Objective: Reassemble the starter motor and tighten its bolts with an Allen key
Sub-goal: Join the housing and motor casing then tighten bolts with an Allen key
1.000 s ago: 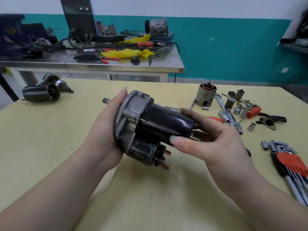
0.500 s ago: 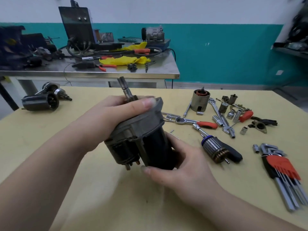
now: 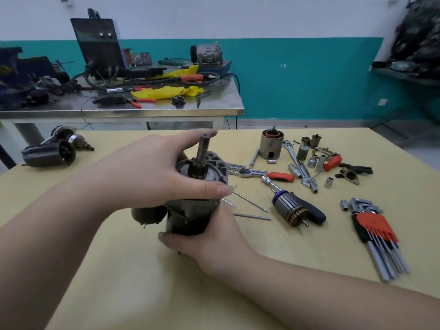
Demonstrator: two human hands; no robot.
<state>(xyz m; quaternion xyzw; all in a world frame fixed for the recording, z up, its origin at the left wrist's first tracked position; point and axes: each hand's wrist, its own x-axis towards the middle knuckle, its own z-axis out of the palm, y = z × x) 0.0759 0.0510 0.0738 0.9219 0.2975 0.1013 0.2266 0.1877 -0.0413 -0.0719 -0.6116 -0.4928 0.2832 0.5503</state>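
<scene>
Upright near the middle of the yellow surface [image 3: 95,270], the starter motor [image 3: 190,210] looks heavy, rigid and greasy. The left hand [image 3: 152,177] grips its grey end housing; the right hand [image 3: 209,236] wraps the black body low down, the steadiest hold.

1. Two bare forearms enter the frame: the left arm [image 3: 59,222] from the lower left, the right arm [image 3: 333,298] from the lower right.
2. No sleeve shows on either arm up to the frame edge; both are uncovered from wrist to the picture's border.
3. The left hand [image 3: 152,172] wears no glove, ring or watch.
4. The right hand [image 3: 214,236] is likewise bare, with no ring or strap at the wrist.
5. The fingers [image 3: 214,188] are slender, and the thumbnail visible near the frame's centre is longish, unpainted and rounded at the tip.
</scene>
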